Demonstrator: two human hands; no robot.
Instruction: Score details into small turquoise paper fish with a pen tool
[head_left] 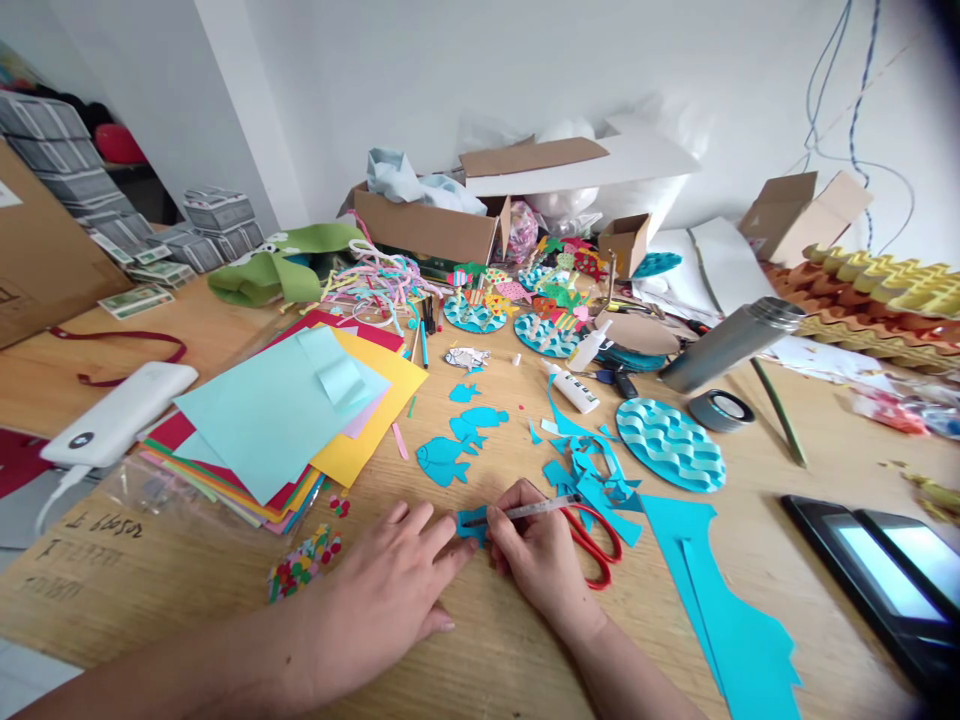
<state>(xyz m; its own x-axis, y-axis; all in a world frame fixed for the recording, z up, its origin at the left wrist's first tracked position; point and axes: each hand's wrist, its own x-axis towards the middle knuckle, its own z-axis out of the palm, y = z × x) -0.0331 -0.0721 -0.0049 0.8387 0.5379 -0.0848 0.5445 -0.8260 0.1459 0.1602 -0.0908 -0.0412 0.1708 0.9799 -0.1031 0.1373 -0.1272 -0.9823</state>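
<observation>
My right hand (541, 560) grips a clear-barrelled pen (544, 507), its tip on a small blue paper piece (469, 518) on the table. Stretched out flat, my left hand (379, 580) steadies that piece's left edge with its fingertips. Just beyond lies a blue paper fish (441, 462) with drawn lines, and smaller blue cutouts (480, 418) lie farther back. Red-handled scissors (616, 542) rest beside my right hand, their blades hidden. Blue scraps (600, 470) are heaped behind them, and a large cut blue sheet (724, 590) lies to the right.
Coloured paper sheets (255, 420) are stacked on the left, near a white power bank (120, 412). Glue bottles (576, 388), a wavy blue disc (671, 445) and a steel flask (731, 345) stand or lie beyond. Phone-like devices (847, 580) sit at right. Cardboard boxes (427, 225) line the wall.
</observation>
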